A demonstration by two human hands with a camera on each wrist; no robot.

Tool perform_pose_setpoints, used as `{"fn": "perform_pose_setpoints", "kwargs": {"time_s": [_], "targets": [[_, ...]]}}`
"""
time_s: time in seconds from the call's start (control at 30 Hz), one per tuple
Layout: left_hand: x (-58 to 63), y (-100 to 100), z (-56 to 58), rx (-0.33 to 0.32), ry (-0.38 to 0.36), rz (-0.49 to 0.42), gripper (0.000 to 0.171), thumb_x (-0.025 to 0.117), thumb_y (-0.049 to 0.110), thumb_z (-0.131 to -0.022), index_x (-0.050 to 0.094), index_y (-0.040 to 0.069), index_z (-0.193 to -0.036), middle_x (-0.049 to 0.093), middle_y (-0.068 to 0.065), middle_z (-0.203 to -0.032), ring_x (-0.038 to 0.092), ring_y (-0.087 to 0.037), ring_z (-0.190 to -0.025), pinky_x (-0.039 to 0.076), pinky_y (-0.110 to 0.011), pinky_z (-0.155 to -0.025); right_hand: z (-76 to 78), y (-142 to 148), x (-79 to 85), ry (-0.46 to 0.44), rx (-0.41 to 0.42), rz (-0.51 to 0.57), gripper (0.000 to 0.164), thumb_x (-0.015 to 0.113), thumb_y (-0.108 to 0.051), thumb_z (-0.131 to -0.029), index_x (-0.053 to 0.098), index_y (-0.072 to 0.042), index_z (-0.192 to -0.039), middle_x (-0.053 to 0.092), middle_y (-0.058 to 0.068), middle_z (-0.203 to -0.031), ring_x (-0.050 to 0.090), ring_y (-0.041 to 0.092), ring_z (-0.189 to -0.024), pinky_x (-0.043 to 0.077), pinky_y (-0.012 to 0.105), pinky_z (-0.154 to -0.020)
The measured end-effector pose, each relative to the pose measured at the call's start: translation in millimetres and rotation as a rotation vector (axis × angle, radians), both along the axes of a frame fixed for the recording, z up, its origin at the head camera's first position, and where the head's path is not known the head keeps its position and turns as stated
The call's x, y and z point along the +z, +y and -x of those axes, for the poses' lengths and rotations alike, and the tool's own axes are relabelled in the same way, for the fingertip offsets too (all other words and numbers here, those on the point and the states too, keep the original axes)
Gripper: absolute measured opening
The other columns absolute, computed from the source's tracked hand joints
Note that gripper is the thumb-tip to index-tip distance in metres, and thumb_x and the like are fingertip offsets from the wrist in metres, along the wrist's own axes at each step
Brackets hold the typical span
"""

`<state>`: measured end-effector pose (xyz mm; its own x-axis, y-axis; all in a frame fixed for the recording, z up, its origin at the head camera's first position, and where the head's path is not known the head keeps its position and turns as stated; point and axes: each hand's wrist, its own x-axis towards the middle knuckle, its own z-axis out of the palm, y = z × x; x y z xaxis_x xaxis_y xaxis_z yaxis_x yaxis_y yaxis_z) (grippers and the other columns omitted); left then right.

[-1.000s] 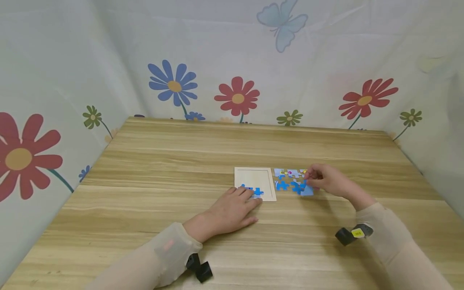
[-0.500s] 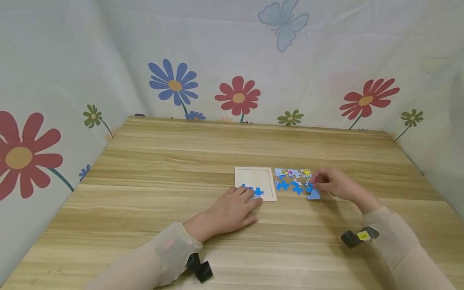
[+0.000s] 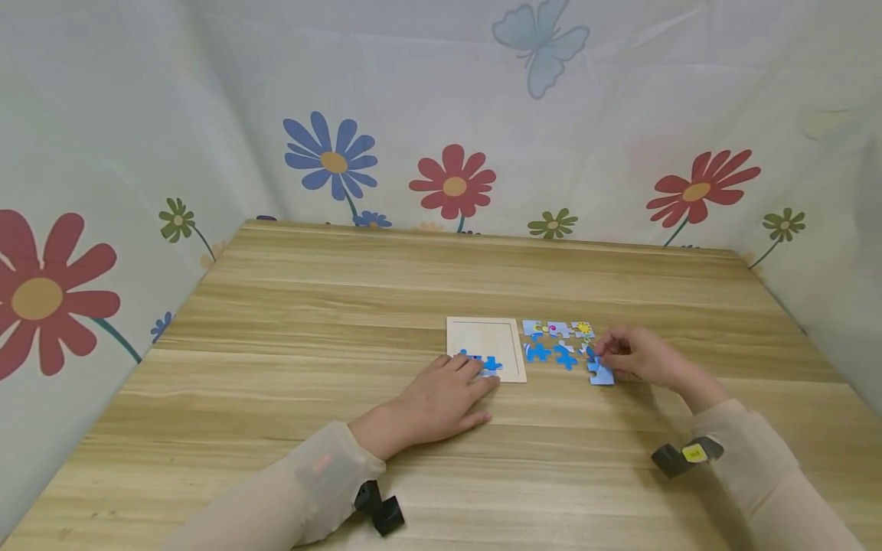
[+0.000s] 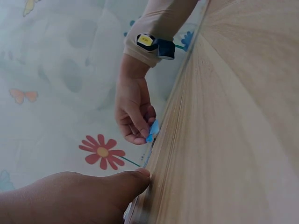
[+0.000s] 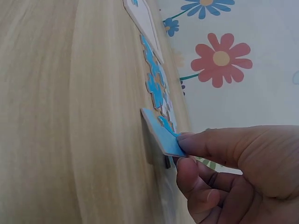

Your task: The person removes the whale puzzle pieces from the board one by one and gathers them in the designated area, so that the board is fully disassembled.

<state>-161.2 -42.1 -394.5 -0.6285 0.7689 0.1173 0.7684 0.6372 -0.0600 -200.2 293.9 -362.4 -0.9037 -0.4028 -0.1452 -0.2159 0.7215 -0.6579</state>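
Much of what you handle is hard to read. In the head view your right hand (image 3: pixel 637 357) covers part of the light blue puzzle piece (image 3: pixel 601 374), so its full outline stays hidden, and the picture printed on it is too small to make out. Your left hand (image 3: pixel 441 398) hides the near left corner of the wooden puzzle tray (image 3: pixel 486 337) and part of the blue pieces in the tray (image 3: pixel 488 363). The left wrist view shows only the back of your left hand (image 4: pixel 70 198), so how its fingertips lie there cannot be told.

The right wrist view shows the light blue puzzle piece (image 5: pixel 161 133) tilted, one edge lifted off the wooden table (image 3: pixel 344 306) and the opposite end low toward the wood; whether that end touches cannot be told. Its long axis is not readable, since the piece looks nearly square.

Your right hand (image 5: pixel 229 168) pinches the piece between thumb and forefinger at its lifted end. The piece sticks out from your fingertips toward the loose puzzle pieces (image 3: pixel 558 343), just beside the nearest of them and right of the tray. Your left hand lies flat with relaxed fingers, its tips on the tray's near edge, gripping nothing.
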Motion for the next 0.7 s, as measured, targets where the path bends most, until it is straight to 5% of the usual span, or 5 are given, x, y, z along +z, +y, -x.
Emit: {"fn": "perform_pose_setpoints", "kwargs": {"time_s": [0.7], "targets": [[-2.5, -0.8, 1.3, -0.010, 0.032, -0.003, 0.048, 0.051, 0.050, -0.095, 0.055, 0.022, -0.134, 0.058, 0.000, -0.127, 0.051, -0.020, -0.120, 0.044, -0.038, -0.099, -5.1, -0.1, -9.1, -0.014, -0.064, 0.026, 0.010, 0.062, -0.003, -0.091, 0.059, 0.004, -0.097, 0.058, 0.007, -0.079, 0.050, 0.006, -0.062, 0.046, 0.022, -0.051]]}}
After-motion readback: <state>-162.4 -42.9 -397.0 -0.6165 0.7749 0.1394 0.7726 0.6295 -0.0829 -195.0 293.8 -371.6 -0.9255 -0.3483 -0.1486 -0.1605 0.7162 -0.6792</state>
